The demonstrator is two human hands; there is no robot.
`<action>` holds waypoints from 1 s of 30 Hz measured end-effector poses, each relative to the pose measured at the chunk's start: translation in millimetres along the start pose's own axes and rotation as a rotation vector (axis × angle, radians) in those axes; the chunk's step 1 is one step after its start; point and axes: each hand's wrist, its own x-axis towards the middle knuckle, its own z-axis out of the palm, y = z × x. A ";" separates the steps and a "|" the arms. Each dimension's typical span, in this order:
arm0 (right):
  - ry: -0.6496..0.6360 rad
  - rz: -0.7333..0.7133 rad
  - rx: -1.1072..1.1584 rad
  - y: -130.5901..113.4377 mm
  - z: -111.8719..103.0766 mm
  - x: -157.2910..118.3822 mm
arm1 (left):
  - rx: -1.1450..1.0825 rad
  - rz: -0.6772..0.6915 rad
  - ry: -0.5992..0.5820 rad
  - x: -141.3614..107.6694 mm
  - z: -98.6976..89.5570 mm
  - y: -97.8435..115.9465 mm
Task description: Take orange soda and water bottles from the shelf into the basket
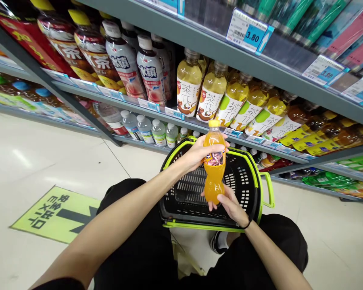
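An orange soda bottle [214,177] with a yellow cap stands upright between my two hands, over a black shopping basket [187,201] with lime-green trim. My left hand [196,153] wraps round its upper part, the thumb lying across by the label. Lower down, my right hand [231,203] grips the base, its thumb on the front and fingers behind. A dark band circles the right wrist. Through the basket's slotted bottom and walls, light shows; the bottle hides part of its inside.
Shelves of bottled drinks run across in front, with tea bottles [189,86] and peach drink bottles [149,72] on the middle level. A shelf edge with price tags [249,31] juts out above. A yellow-green floor sign [57,213] lies at left. My knees flank the basket.
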 end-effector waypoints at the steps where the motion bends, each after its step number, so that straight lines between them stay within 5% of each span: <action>1: 0.007 -0.005 -0.011 0.3 0.0 0.0 | -0.005 0.004 -0.002 0.2 -0.3 0.0; 11: 0.079 -0.014 -0.126 1.0 1.5 -0.6 | 0.020 0.004 -0.092 -0.4 -2.9 0.1; 18: 0.346 -0.055 -0.273 11.7 0.0 -1.3 | 0.096 0.068 -0.088 -1.1 -3.7 -3.5; 30: 0.530 -0.102 -0.451 18.5 -1.2 0.9 | 0.191 0.132 -0.161 -5.7 6.9 0.1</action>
